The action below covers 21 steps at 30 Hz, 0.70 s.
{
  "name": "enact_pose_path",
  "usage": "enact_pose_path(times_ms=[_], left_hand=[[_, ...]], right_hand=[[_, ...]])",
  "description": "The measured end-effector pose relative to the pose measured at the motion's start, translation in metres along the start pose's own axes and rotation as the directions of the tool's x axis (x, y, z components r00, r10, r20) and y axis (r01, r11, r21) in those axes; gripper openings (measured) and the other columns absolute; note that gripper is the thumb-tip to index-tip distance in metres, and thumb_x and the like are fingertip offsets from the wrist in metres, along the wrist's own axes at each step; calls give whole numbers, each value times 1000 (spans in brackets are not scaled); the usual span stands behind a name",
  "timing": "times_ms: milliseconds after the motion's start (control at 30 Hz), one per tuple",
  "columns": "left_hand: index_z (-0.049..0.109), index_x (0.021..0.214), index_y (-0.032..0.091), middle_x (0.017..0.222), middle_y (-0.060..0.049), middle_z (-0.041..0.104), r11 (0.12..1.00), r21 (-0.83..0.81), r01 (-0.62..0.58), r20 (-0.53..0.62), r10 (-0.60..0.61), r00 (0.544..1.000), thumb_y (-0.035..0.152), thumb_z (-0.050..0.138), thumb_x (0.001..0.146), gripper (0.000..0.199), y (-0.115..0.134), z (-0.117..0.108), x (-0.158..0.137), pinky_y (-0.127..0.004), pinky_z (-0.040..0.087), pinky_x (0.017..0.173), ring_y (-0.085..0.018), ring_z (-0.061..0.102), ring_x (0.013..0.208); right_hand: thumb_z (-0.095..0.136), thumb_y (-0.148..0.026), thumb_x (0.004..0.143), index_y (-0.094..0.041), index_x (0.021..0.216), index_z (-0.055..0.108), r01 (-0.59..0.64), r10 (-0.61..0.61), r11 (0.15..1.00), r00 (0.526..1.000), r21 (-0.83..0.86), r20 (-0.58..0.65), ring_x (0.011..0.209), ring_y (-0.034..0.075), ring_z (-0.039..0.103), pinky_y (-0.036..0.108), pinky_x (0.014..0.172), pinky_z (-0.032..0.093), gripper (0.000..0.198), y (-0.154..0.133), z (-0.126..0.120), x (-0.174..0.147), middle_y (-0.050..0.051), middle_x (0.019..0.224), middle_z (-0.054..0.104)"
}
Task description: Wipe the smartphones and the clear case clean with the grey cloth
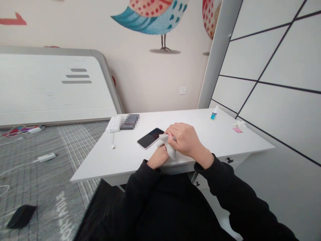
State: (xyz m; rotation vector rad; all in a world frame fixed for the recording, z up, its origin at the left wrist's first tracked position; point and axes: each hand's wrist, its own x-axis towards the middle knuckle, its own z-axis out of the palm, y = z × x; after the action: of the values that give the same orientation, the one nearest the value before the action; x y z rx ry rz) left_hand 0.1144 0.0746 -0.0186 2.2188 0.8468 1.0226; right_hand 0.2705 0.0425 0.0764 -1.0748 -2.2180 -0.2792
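A white cloth [171,151] is bunched between my two hands over the front part of the white table [200,130]. My right hand [185,138] lies on top, its fingers curled and its thumb pressing the cloth. A small dark grey bit shows by that thumb, too little of it to name. My left hand [159,157] is closed below the cloth; its fingers are mostly covered, so what it holds is hidden. Just beyond my hands a smartphone [150,138] lies flat, dark screen up, partly behind my right hand.
A white power strip [114,124] with a short cable and a blurred dark item [129,122] are at the back left. A small white-and-blue bottle [214,113] stands back right, near a pink slip [237,130] and crumpled white tissue [240,124]. White panels [283,107] border the right.
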Motion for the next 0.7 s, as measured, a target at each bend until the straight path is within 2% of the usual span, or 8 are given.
enact_pose_path(times_ms=[100, 167, 267, 367, 433, 533, 600, 700], left_hand=[[68, 121, 18, 121, -9, 73, 999, 3, -32, 94, 32, 995, 23, 56, 94, 30, 11, -11, 2, -43, 54, 105, -27, 66, 117], [62, 129, 18, 128, -9, 69, 998, 29, -62, 130, 57, 990, 15, 59, 86, 43, 15, -12, 4, -39, 52, 109, -25, 64, 121], [63, 126, 17, 130, -10, 68, 988, 129, -84, 196, 57, 979, 5, 64, 70, 57, 16, -2, 9, -39, 49, 112, -27, 63, 123], [65, 122, 14, 125, -15, 68, 967, 250, -51, 237, -10, 972, 10, 66, 70, 52, 12, 13, 13, -48, 50, 108, -33, 65, 118], [61, 129, 11, 127, -19, 67, 955, 294, -34, 257, -45, 965, 12, 66, 72, 57, 10, 20, 15, -50, 49, 109, -35, 64, 119], [47, 146, 3, 137, -26, 62, 951, 308, -33, 295, -62, 953, 13, 67, 73, 77, 10, 18, 16, -52, 45, 114, -38, 59, 129], [37, 153, 2, 139, -26, 61, 956, 290, -41, 330, -60, 942, 13, 68, 73, 87, 10, 9, 15, -50, 46, 113, -37, 59, 130], [27, 161, 7, 137, -21, 64, 971, 236, -46, 384, -50, 922, 19, 69, 77, 94, 5, -13, 8, -43, 54, 104, -31, 67, 120]], right_hand=[[39, -25, 100, -18, 90, 71, -63, 63, 998, 997, 13, -39, 85, 23, 66, 36, 81, 48, 34, 11, 1, -23, 8, 89, 74], [38, -25, 103, -19, 98, 72, -106, 109, 994, 992, 38, -67, 95, 24, 69, 36, 87, 52, 35, 17, 7, -47, 8, 98, 76], [35, -25, 106, -20, 115, 71, -179, 186, 981, 976, 73, -115, 114, 24, 68, 39, 100, 53, 38, 29, 25, -85, 9, 118, 75], [35, -28, 109, -19, 127, 69, -251, 260, 964, 958, 85, -118, 121, 24, 66, 41, 104, 53, 39, 40, 43, -112, 10, 127, 72], [36, -30, 109, -20, 129, 69, -296, 303, 952, 948, 77, -97, 120, 24, 66, 41, 102, 54, 39, 43, 50, -120, 9, 126, 72], [36, -33, 109, -21, 128, 70, -344, 347, 938, 936, 47, -60, 117, 25, 66, 41, 99, 56, 41, 45, 53, -121, 9, 122, 72], [34, -34, 109, -20, 127, 71, -361, 362, 932, 931, 28, -43, 116, 26, 66, 42, 99, 56, 44, 46, 52, -120, 10, 121, 71], [32, -34, 109, -19, 128, 71, -369, 369, 929, 929, 10, -23, 116, 26, 66, 42, 99, 56, 46, 47, 50, -119, 11, 121, 71]])
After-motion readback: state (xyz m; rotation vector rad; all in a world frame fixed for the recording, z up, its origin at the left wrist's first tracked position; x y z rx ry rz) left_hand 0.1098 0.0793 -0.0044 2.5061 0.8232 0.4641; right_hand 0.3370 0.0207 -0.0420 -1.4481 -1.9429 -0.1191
